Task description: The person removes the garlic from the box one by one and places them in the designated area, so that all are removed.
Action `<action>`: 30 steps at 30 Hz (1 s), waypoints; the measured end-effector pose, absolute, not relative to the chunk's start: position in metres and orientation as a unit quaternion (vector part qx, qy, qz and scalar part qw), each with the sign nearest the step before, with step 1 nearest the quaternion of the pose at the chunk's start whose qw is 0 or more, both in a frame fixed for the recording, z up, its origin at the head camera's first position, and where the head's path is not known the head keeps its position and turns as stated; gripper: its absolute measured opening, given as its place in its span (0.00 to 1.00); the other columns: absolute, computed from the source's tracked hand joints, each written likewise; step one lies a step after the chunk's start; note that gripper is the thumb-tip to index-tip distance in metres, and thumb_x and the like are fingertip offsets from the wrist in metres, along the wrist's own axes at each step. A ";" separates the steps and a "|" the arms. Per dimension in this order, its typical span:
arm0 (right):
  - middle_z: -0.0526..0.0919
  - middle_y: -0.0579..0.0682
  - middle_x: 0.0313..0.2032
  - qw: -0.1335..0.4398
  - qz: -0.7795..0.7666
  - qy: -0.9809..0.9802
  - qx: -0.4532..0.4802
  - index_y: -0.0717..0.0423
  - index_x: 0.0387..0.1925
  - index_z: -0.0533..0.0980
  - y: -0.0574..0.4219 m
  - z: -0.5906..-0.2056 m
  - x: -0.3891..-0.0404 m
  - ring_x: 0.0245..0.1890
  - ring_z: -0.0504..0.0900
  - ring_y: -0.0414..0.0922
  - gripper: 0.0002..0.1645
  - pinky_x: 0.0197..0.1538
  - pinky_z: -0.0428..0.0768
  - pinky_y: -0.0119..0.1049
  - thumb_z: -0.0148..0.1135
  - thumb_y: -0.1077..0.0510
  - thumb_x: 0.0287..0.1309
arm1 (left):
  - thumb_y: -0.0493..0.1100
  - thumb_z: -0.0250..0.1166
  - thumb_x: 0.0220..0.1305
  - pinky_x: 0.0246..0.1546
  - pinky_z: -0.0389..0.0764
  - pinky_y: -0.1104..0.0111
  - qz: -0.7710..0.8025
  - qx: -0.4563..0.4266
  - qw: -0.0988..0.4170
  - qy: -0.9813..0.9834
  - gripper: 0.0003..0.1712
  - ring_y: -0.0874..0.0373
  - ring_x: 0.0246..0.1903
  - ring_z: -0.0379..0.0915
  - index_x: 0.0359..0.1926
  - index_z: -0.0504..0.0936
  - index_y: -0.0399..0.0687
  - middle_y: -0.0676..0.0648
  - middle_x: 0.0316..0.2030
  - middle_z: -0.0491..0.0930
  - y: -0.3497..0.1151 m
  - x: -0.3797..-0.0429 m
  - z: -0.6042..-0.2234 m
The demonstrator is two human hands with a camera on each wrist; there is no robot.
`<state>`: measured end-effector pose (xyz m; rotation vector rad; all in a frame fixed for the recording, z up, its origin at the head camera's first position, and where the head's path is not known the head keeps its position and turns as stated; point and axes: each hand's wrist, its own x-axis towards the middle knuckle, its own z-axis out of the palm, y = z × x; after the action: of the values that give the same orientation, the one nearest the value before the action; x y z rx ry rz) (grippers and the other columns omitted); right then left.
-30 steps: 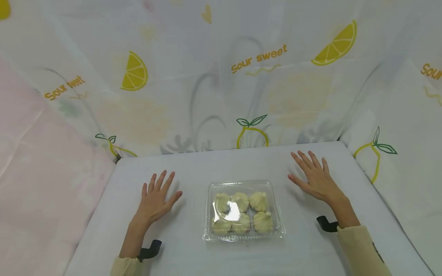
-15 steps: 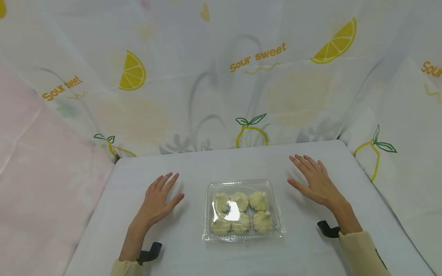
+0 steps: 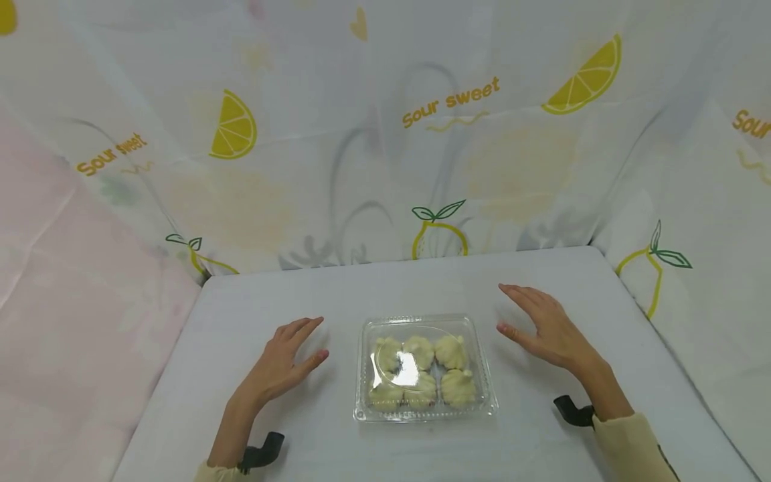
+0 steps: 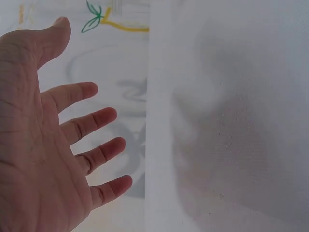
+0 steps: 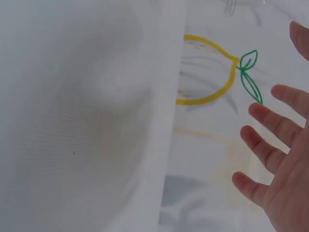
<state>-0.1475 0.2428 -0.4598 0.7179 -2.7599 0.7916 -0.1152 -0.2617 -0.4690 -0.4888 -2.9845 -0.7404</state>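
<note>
Where the head camera looks: a white table (image 3: 313, 291), with a printed cloth (image 3: 361, 161) along its far side.
Box (image 3: 430, 415): clear plastic, lid (image 3: 385, 328) on, lying flat near the middle of the table.
Buns (image 3: 458, 388): six pale, pleated ones inside the box, in two rows of three.
Left hand (image 3: 280, 365): left of the box, near but not touching it; fingers loosely stretched out, thumb away from them, nothing held.
Right hand (image 3: 545, 331): right of the box, also apart from it, a little farther forward than the left; fingers stretched out, thumb apart, nothing held.
Gap between hands: wide, with the box in it.
Sleeves (image 3: 632, 448): beige, with a black piece (image 3: 573, 410) by each wrist.
Cloth print: yellow lemon slices (image 3: 235, 127) and the words "Sour sweet" (image 3: 452, 102).
Left wrist view: palm and spread fingers at left, a soft shadow (image 4: 222, 125) on the table at right.
Right wrist view: spread fingers at right, a lemon outline (image 5: 207, 70) on the cloth beyond them.
</note>
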 end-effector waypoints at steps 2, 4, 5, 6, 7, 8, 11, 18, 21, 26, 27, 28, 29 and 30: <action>0.68 0.57 0.66 0.090 0.270 -0.927 0.243 0.47 0.73 0.62 0.242 -0.460 -0.146 0.65 0.64 0.60 0.44 0.62 0.57 0.65 0.70 0.48 0.58 | 0.66 0.60 0.65 0.57 0.64 0.37 -0.241 -0.158 0.007 -0.958 0.39 0.44 0.65 0.57 0.72 0.65 0.59 0.44 0.68 0.64 -0.260 -0.114 -0.468; 0.69 0.57 0.66 0.090 0.273 -0.926 0.244 0.47 0.72 0.63 0.241 -0.460 -0.144 0.65 0.65 0.60 0.44 0.62 0.59 0.65 0.70 0.47 0.58 | 0.67 0.60 0.65 0.57 0.65 0.38 -0.242 -0.161 0.006 -0.957 0.39 0.44 0.65 0.58 0.72 0.66 0.59 0.45 0.68 0.65 -0.258 -0.112 -0.468; 0.70 0.56 0.65 0.090 0.275 -0.926 0.244 0.47 0.72 0.63 0.241 -0.461 -0.144 0.65 0.65 0.59 0.44 0.61 0.60 0.65 0.70 0.47 0.57 | 0.67 0.61 0.64 0.56 0.65 0.38 -0.243 -0.162 0.005 -0.956 0.39 0.45 0.65 0.58 0.71 0.67 0.58 0.45 0.67 0.65 -0.258 -0.111 -0.468; 0.70 0.56 0.65 0.091 0.277 -0.925 0.245 0.47 0.72 0.64 0.241 -0.461 -0.143 0.64 0.66 0.59 0.44 0.61 0.61 0.64 0.71 0.48 0.57 | 0.67 0.61 0.64 0.56 0.66 0.39 -0.245 -0.163 0.005 -0.956 0.39 0.45 0.65 0.58 0.71 0.67 0.58 0.45 0.67 0.65 -0.257 -0.110 -0.468; 0.70 0.56 0.65 0.092 0.278 -0.924 0.245 0.47 0.72 0.64 0.240 -0.462 -0.142 0.64 0.66 0.59 0.43 0.60 0.62 0.64 0.71 0.48 0.57 | 0.67 0.61 0.64 0.56 0.66 0.39 -0.246 -0.165 0.005 -0.955 0.39 0.45 0.65 0.59 0.71 0.67 0.58 0.45 0.67 0.65 -0.256 -0.109 -0.468; 0.70 0.56 0.65 0.092 0.279 -0.924 0.246 0.47 0.72 0.64 0.240 -0.462 -0.141 0.64 0.67 0.59 0.43 0.60 0.63 0.64 0.71 0.48 0.57 | 0.67 0.61 0.64 0.56 0.67 0.40 -0.249 -0.166 0.004 -0.954 0.39 0.45 0.65 0.59 0.71 0.67 0.58 0.46 0.67 0.66 -0.256 -0.108 -0.468; 0.71 0.55 0.64 0.094 0.285 -0.922 0.246 0.47 0.71 0.65 0.238 -0.463 -0.138 0.63 0.68 0.58 0.43 0.59 0.64 0.63 0.72 0.49 0.55 | 0.67 0.62 0.63 0.56 0.67 0.41 -0.257 -0.167 -0.003 -0.952 0.39 0.46 0.65 0.59 0.71 0.67 0.59 0.46 0.67 0.66 -0.254 -0.106 -0.467; 0.74 0.51 0.62 0.102 0.293 -0.916 0.255 0.47 0.68 0.69 0.236 -0.464 -0.133 0.62 0.70 0.55 0.41 0.58 0.66 0.61 0.74 0.49 0.53 | 0.68 0.62 0.62 0.55 0.68 0.40 -0.276 -0.162 -0.029 -0.947 0.39 0.45 0.65 0.60 0.71 0.66 0.63 0.47 0.67 0.66 -0.250 -0.099 -0.463; 0.74 0.50 0.61 0.106 0.298 -0.913 0.260 0.47 0.67 0.70 0.236 -0.464 -0.131 0.61 0.71 0.53 0.41 0.58 0.68 0.59 0.75 0.50 0.52 | 0.68 0.63 0.62 0.54 0.71 0.43 -0.292 -0.165 -0.039 -0.941 0.39 0.49 0.63 0.63 0.70 0.68 0.64 0.51 0.65 0.67 -0.248 -0.096 -0.461; 0.75 0.47 0.61 0.095 0.307 -0.908 0.267 0.47 0.65 0.72 0.235 -0.463 -0.127 0.61 0.71 0.51 0.39 0.58 0.70 0.56 0.75 0.50 0.51 | 0.67 0.65 0.61 0.50 0.73 0.50 -0.320 -0.177 -0.049 -0.930 0.36 0.58 0.54 0.68 0.68 0.69 0.67 0.62 0.62 0.68 -0.247 -0.094 -0.459; 0.75 0.47 0.61 0.091 0.309 -0.908 0.269 0.47 0.65 0.72 0.234 -0.462 -0.126 0.61 0.72 0.50 0.39 0.58 0.70 0.56 0.75 0.50 0.52 | 0.66 0.65 0.61 0.50 0.73 0.51 -0.326 -0.181 -0.050 -0.927 0.36 0.58 0.54 0.68 0.68 0.70 0.67 0.62 0.61 0.68 -0.247 -0.093 -0.459; 0.75 0.46 0.61 0.088 0.311 -0.907 0.271 0.47 0.65 0.73 0.234 -0.462 -0.126 0.61 0.72 0.50 0.38 0.58 0.71 0.55 0.75 0.49 0.52 | 0.66 0.66 0.61 0.49 0.73 0.51 -0.330 -0.185 -0.051 -0.924 0.35 0.58 0.53 0.69 0.67 0.70 0.68 0.63 0.60 0.68 -0.247 -0.093 -0.459; 0.75 0.45 0.61 0.085 0.313 -0.906 0.272 0.47 0.64 0.73 0.234 -0.461 -0.125 0.61 0.72 0.49 0.38 0.57 0.71 0.54 0.76 0.49 0.51 | 0.65 0.66 0.61 0.49 0.74 0.51 -0.334 -0.189 -0.052 -0.922 0.35 0.58 0.52 0.69 0.67 0.70 0.68 0.63 0.60 0.69 -0.246 -0.093 -0.459; 0.75 0.44 0.61 0.083 0.315 -0.905 0.274 0.47 0.64 0.73 0.233 -0.461 -0.125 0.60 0.73 0.49 0.38 0.57 0.72 0.54 0.76 0.49 0.51 | 0.65 0.66 0.61 0.49 0.74 0.52 -0.337 -0.194 -0.054 -0.920 0.35 0.58 0.52 0.70 0.67 0.70 0.67 0.63 0.60 0.69 -0.245 -0.093 -0.459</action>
<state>-0.1247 0.2335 -0.4610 0.8184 -2.7019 0.9398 -0.0925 -0.2455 -0.4590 -0.6316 -2.9932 -1.0965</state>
